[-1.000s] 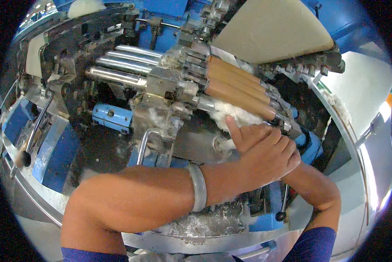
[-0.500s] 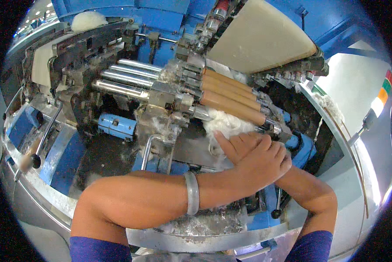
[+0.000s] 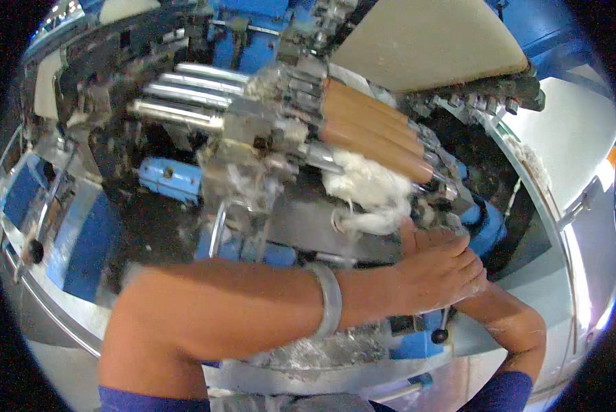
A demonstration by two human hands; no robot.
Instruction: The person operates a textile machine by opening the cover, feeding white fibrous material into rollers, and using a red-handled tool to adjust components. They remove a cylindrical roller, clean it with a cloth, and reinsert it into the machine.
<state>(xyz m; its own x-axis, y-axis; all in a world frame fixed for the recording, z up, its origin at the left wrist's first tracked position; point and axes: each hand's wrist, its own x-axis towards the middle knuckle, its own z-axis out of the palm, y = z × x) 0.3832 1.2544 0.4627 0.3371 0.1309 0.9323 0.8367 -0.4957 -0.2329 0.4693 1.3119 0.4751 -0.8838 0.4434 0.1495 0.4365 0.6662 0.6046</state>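
My left hand (image 3: 439, 271), its arm wearing a pale grey bangle (image 3: 330, 302), lies across my right hand (image 3: 433, 240) beside the front roller. The left fingers are curled closed; what they hold, if anything, is hidden. Most of the right hand is covered by the left, so its finger shape does not show clearly. Just beyond both hands, a fluffy mass of white fibre (image 3: 371, 185) lies against the lower edge of the brown rollers (image 3: 376, 141). A loose twisted strand of it hangs over the dark plate below.
Bare metal rollers (image 3: 184, 99) and a blue cylinder (image 3: 170, 178) are at the left. A raised arm with a beige cover (image 3: 431, 48) overhangs the far right. Levers with black knobs stand at the left (image 3: 33, 251) and near my right forearm (image 3: 439, 336).
Both hands have moved right and slightly down, away from the white fibre, which now shows more fully. The whole view has shifted and blurred somewhat.
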